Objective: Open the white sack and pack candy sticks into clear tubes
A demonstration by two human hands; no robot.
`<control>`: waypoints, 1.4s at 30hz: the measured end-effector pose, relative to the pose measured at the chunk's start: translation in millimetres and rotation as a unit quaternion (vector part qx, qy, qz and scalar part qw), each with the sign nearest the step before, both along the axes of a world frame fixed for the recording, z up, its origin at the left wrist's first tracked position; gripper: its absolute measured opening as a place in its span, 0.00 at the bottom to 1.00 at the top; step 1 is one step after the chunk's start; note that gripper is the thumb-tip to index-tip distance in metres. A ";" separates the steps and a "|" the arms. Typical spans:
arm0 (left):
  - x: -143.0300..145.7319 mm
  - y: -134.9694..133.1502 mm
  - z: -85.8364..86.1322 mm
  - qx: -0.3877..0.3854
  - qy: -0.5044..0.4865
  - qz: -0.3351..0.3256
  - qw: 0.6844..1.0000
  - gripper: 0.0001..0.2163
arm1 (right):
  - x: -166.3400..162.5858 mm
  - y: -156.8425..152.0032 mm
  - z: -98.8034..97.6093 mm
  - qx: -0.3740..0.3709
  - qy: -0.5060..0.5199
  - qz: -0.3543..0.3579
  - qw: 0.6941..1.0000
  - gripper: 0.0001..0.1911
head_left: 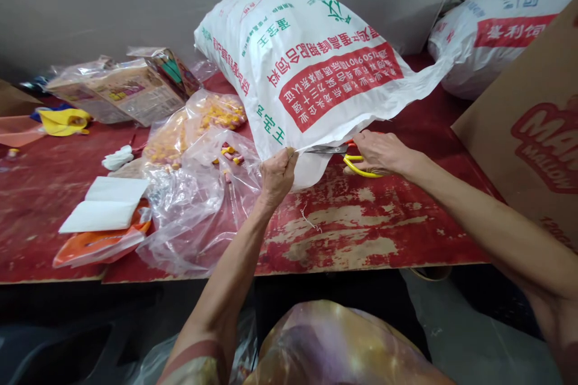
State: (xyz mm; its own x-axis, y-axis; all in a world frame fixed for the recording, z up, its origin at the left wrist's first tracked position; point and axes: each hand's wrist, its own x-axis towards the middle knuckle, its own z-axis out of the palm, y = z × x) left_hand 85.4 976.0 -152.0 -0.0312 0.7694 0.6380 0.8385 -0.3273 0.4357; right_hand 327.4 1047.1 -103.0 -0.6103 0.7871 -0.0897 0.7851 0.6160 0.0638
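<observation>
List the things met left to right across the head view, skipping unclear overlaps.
Folded white paper, nearer clear plastic bag, left hand, yellow-and-red-handled scissors, right hand, cardboard carton marked MALLOW.

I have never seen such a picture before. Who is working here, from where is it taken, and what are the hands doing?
There is no machine here: a person works with two bare hands. The single picture comes from a camera worn on the head, looking forward and down. The left hand grips the edge of a printed white sack. The right hand holds scissors, their blades at that edge. On the worn red table, to the left, lie clear plastic bags, some with small yellow pieces, and a folded white paper. A cardboard box stands on the right.
</observation>
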 end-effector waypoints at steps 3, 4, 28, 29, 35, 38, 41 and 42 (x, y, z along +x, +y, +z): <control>-1.1 -0.4 1.9 0.004 0.002 -0.004 1.000 0.12 | -4.4 1.9 3.3 0.008 -0.014 0.019 1.000 0.38; -1.9 -0.6 3.3 0.003 0.001 -0.006 1.000 0.12 | -5.1 2.6 4.5 0.013 -0.023 0.026 0.999 0.39; -21.3 0.4 15.5 -0.028 0.056 -0.020 0.998 0.13 | 4.5 33.0 6.1 0.014 -0.052 0.118 0.992 0.35; -22.0 0.6 15.6 -0.030 0.061 -0.018 0.998 0.13 | 3.7 35.4 6.6 0.006 -0.053 0.122 0.991 0.35; -25.6 3.4 14.0 -0.033 0.104 -0.001 0.994 0.15 | 1.5 40.3 17.7 -0.031 -0.061 0.099 0.993 0.32; -25.7 4.4 12.6 -0.029 0.120 0.018 0.992 0.15 | 7.2 37.4 19.2 -0.033 -0.052 0.111 0.992 0.31; -24.4 4.6 12.8 -0.033 0.135 0.027 0.990 0.14 | 11.4 33.7 15.1 -0.035 -0.049 0.115 0.992 0.31; -23.8 4.5 13.3 -0.033 0.139 0.027 0.989 0.14 | 11.5 32.7 13.4 -0.033 -0.044 0.111 0.992 0.32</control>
State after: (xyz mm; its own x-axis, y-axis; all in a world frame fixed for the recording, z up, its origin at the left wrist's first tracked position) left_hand 61.6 980.4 -138.7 0.0961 0.8114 0.5765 0.9442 -0.2576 0.2051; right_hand 338.9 1079.8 -89.6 -0.7552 0.6250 -0.1975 0.6231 0.7781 0.0798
